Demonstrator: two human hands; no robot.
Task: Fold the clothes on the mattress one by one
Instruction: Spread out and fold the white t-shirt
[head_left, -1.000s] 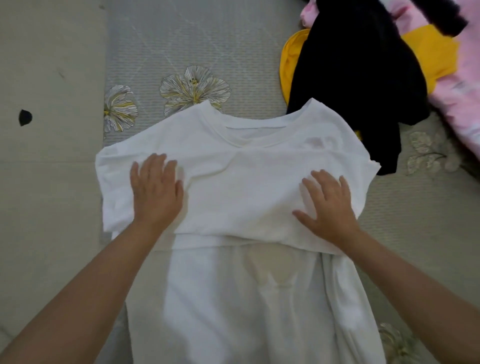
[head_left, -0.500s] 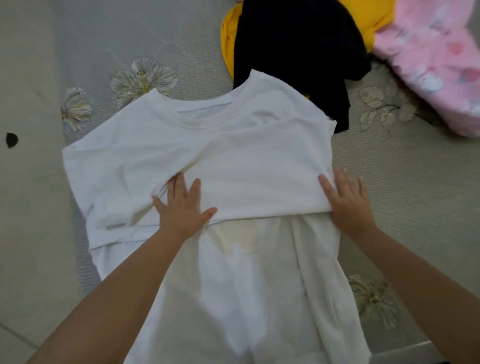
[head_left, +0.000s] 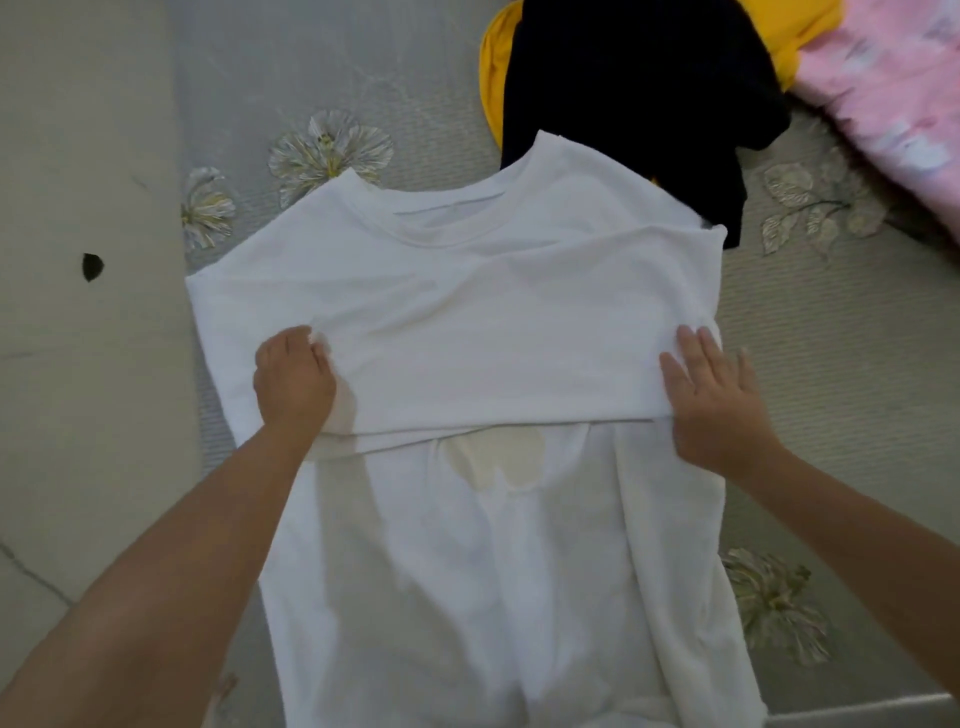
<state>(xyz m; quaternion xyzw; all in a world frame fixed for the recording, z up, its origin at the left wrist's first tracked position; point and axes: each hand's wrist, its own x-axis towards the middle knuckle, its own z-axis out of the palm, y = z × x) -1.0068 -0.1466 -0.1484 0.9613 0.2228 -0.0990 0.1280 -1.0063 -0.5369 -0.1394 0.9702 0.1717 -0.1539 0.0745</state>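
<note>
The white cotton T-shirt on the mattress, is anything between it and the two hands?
No, nothing visible is in the way. The left hand grips a bunch of the white cotton T-shirt, and the right hand lies flat on its right edge. The black garment lies beyond the collar, clear of both hands.

Readable text: none can be made out anywhere in view.
White T-shirt (head_left: 467, 322): no print, label or brand is shown.
Mattress (head_left: 831, 364): only a woven flower pattern is seen, with no lettering.
</note>
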